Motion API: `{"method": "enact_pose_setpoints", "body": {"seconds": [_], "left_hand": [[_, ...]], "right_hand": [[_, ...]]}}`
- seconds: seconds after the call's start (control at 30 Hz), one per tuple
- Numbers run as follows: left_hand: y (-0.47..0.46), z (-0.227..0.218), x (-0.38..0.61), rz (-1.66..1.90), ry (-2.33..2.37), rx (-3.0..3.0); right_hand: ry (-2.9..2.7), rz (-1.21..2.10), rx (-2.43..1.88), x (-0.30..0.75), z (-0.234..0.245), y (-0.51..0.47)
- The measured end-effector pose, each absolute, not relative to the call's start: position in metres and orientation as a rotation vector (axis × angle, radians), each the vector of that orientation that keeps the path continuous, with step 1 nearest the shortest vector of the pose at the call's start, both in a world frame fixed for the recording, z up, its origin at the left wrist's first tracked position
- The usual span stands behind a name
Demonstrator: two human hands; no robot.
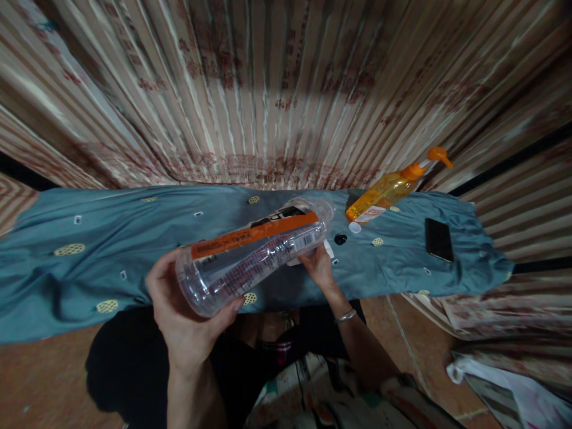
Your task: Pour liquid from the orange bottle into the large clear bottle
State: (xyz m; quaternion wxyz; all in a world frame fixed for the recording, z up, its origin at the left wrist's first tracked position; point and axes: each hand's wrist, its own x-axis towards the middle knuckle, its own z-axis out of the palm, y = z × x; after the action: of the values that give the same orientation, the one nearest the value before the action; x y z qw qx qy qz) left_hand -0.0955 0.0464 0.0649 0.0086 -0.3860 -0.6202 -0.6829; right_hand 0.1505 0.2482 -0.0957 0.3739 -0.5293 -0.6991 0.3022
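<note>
I hold a large clear plastic bottle (254, 253) with an orange label band, tilted on its side above a teal cloth (89, 262). My left hand (183, 310) is wrapped round its base end, nearest me. My right hand (318, 265) grips the far end near the neck, fingers closed under it. A small black cap (340, 239) and a white cap (354, 227) lie on the cloth just right of the bottle.
An orange pump bottle (393, 187) lies on the cloth at the back right. A black phone (438, 239) rests flat near the cloth's right end. Striped curtains (277, 89) hang behind. White fabric (513, 387) lies on the floor at the lower right.
</note>
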Motion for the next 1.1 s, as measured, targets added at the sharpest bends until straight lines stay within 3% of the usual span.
{"method": "enact_pose_setpoints", "body": {"seconds": [1.1], "left_hand": [[0.0492,0.0622,-0.099,-2.097,-1.911,-1.231]], "right_hand": [[-1.726,0.829,-1.379,0.1508,-0.0967,0.248]]}}
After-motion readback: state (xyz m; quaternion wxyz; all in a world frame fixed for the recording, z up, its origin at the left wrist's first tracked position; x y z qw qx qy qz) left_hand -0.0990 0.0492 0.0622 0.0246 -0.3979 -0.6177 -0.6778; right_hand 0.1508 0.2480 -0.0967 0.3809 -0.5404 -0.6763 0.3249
